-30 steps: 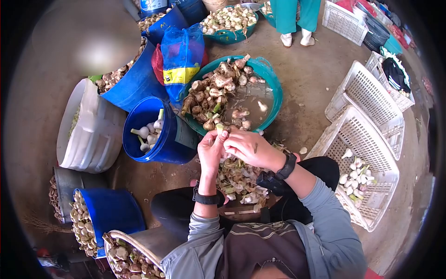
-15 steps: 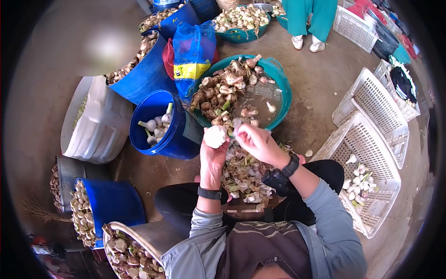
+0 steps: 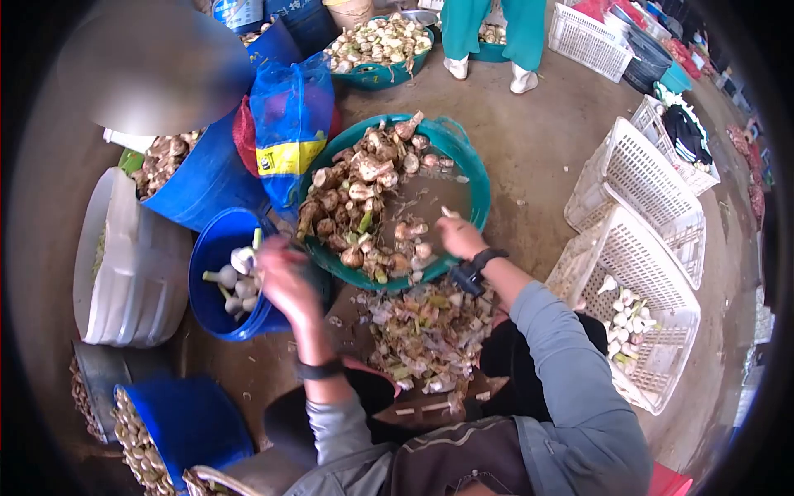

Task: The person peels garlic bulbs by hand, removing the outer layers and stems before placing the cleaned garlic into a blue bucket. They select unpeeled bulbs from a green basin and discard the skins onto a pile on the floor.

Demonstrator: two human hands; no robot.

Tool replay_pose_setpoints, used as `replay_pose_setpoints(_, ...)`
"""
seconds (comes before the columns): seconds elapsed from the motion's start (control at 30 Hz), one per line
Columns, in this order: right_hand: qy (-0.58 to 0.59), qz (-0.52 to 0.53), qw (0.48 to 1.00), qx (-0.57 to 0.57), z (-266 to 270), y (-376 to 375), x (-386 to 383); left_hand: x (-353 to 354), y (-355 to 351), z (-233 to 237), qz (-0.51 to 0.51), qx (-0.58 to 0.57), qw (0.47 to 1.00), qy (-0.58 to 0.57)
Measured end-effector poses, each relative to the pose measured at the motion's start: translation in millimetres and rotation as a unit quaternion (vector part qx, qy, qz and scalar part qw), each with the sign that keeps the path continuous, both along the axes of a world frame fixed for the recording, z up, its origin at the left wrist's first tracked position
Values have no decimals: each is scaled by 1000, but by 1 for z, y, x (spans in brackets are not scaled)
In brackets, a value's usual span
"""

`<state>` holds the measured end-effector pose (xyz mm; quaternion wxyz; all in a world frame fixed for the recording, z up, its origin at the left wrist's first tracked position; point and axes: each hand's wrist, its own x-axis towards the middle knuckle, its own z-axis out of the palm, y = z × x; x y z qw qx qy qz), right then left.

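Note:
My left hand [image 3: 283, 271] is at the rim of the blue bucket [image 3: 209, 312], smeared by motion. White garlic bulbs [image 3: 246, 287] with short stems lie inside, and a peeled bulb [image 3: 241, 259] is right beside my fingers. Whether those fingers still grip it cannot be made out. Over the right side of the green tub [image 3: 482, 186], my right hand [image 3: 461, 237] has its fingers closed on a small garlic bulb [image 3: 449, 213], mostly hidden. Unpeeled, dirt-brown garlic [image 3: 364, 192] is heaped in the tub's left half.
A pile of peeled-off skins [image 3: 430, 335] lies between my legs. White plastic crates [image 3: 653, 364] stand at right, one holding clean bulbs [image 3: 626, 326]. Blue barrels [image 3: 194, 186] and a blue mesh bag [image 3: 289, 116] are at left. Another person's legs [image 3: 525, 33] are at the back.
My left hand has moved left and down to the blue bucket, from where it held a white bulb. My right hand has left that bulb and reached into the tub. The view has shifted.

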<state>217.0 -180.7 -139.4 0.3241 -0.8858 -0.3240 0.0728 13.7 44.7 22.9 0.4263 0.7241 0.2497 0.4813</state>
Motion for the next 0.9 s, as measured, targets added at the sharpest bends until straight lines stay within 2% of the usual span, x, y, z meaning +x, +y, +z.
replay_pose_setpoints(0.03, -16, -28, 998, -44, -10, -6, 31, 11, -17, -39, -115, 68, 990, 45)
replay_pose_setpoints(0.07, -30, -56, 994, -90, -18, -11, 55, 6, -39, -71, -209, -57, 924, 316)
replay_pose_setpoints(0.1, -31, -59, 993, -93, -26, -12, 68, 0, -58, -115, -256, 153, 895, 331)
replay_pose_setpoints(0.13, -17, -88, 988, -128, -34, -11, 81, -3, -82, -105, -255, 241, 781, 516)
replay_pose_setpoints(0.17, -4, -116, 980, -162, -41, -8, 92, -5, -87, -119, -287, 238, 804, 463)
replay_pose_setpoints(0.2, -5, -117, 979, -164, -53, 0, 98, -1, -92, -113, -299, 196, 816, 453)
replay_pose_setpoints(0.27, 16, -66, 975, -211, -88, 20, 92, 10, -92, -101, -285, 175, 847, 414)
replay_pose_setpoints(0.33, 120, -18, 955, -269, -103, 36, 70, 27, -77, -114, -285, 160, 869, 372)
replay_pose_setpoints(0.37, 223, 27, 960, -170, -104, 49, 68, 31, -68, -119, -288, 146, 885, 335)
replay_pose_setpoints(0.4, 323, 73, 941, -70, -95, 61, 59, 38, -62, -119, -285, 141, 887, 335)
replay_pose_setpoints(0.43, 383, 118, 914, 58, -64, 69, 43, 48, -56, -116, -244, 110, 908, 322)
replay_pose_setpoints(0.47, 439, 156, 865, 186, -29, 74, 22, 54, -52, -112, -203, 79, 925, 311)
replay_pose_setpoints(0.53, 487, 198, 819, 230, 48, 84, -14, 64, -54, -96, -153, 88, 949, 260)
replay_pose_setpoints(0.57, 480, 194, 810, 276, 75, 84, -28, 64, -58, -83, -134, 51, 963, 228)
replay_pose_setpoints(0.67, 475, 207, 809, 277, 109, 73, -40, 48, -59, -54, -135, 82, 970, 186)
replay_pose_setpoints(0.7, 393, 224, 855, 254, 121, 69, -46, 42, -62, -51, -121, 118, 968, 183)
replay_pose_setpoints(0.73, 389, 229, 856, 254, 127, 63, -49, 35, -64, -47, -118, 121, 970, 178)
replay_pose_setpoints(0.8, 245, 256, 920, 166, 139, 51, -57, 20, -72, -38, -128, 147, 966, 172)
replay_pose_setpoints(0.83, 134, 243, 935, 220, 145, 44, -68, 12, -78, -31, -117, 170, 961, 183)
replay_pose_setpoints(0.87, 128, 243, 936, 219, 152, 36, -76, 6, -84, -26, -118, 171, 962, 177)
replay_pose_setpoints(0.9, 59, 228, 949, 209, 165, 27, -87, 1, -90, -22, -119, 195, 957, 177)
